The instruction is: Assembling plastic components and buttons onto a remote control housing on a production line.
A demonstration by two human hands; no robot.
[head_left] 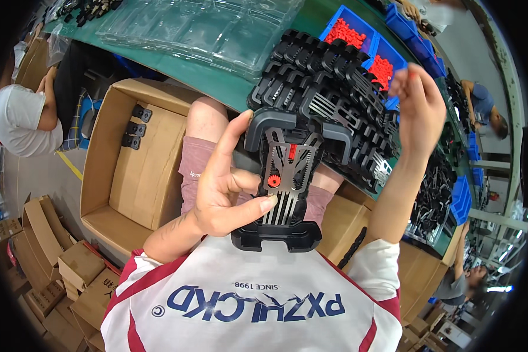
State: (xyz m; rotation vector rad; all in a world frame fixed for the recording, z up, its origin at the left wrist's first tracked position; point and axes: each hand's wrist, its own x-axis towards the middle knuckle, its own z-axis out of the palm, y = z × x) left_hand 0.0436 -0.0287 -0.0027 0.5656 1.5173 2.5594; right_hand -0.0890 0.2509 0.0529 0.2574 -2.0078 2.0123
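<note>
My left hand (pixel 217 196) is closed around a black phone-holder clamp (pixel 287 167), its thumb and fingers gripping one side. The clamp's back is open to view, showing a grey metal plate, a red toothed gear (pixel 274 180) and a small red slider (pixel 292 151). Off to the right, my right hand (pixel 419 114) is raised beside the blue bins, fingers pinched together. A speck of red shows at its fingertips, apparently a small red part, slightly blurred. Many similar black clamps (pixel 334 88) are stacked on the green table (pixel 217 79) just beyond.
Two blue bins (pixel 366 38) hold small red parts. Clear plastic trays (pixel 199 29) lie at the far left of the table. An open cardboard box (pixel 149 176) with several black pieces (pixel 136 126) stands left of my legs. Other people (pixel 29 120) sit nearby.
</note>
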